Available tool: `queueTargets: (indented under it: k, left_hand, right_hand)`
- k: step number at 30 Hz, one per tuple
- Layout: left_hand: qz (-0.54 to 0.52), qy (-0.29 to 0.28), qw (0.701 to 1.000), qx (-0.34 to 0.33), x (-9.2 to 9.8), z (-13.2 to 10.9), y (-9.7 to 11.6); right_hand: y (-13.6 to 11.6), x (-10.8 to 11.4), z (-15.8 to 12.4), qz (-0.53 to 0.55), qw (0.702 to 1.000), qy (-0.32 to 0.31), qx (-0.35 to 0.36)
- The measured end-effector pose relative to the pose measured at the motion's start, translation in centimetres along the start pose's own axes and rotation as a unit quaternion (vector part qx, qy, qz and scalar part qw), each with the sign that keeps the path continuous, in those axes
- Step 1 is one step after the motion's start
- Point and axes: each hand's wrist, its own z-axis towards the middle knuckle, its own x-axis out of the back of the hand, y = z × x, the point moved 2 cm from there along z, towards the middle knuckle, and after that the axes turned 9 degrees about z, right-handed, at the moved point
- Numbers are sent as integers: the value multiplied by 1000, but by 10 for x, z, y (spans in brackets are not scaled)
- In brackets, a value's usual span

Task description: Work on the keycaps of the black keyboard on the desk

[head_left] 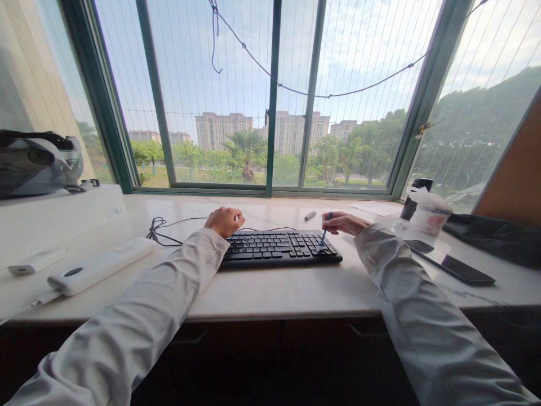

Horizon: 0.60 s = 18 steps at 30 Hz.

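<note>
A black keyboard lies on the white marble-look counter, its number pad at the right end. My left hand is closed at the keyboard's far left corner and covers that corner; its fingers are curled and partly hidden. Between the fingers of my right hand is a small brush with a thin blue handle. The brush stands nearly upright, and its pale bristle end touches the number pad keys.
A white power strip, a small white device and a black cable lie left. A white box carries a dark headset. Behind my right hand is a small silver object. A phone and plastic-wrapped cup sit right.
</note>
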Motion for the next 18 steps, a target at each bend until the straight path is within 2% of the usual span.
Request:
queueTargets:
  k: [8,18]
  left_hand:
    - [0,-7,1000,7,1,-1,1]
    - [-4,0,1000,0,-1,0,-1]
  right_hand:
    - [-2,3,0,-26,999,25,7]
    - [5,20,0,-35,998,59,-1]
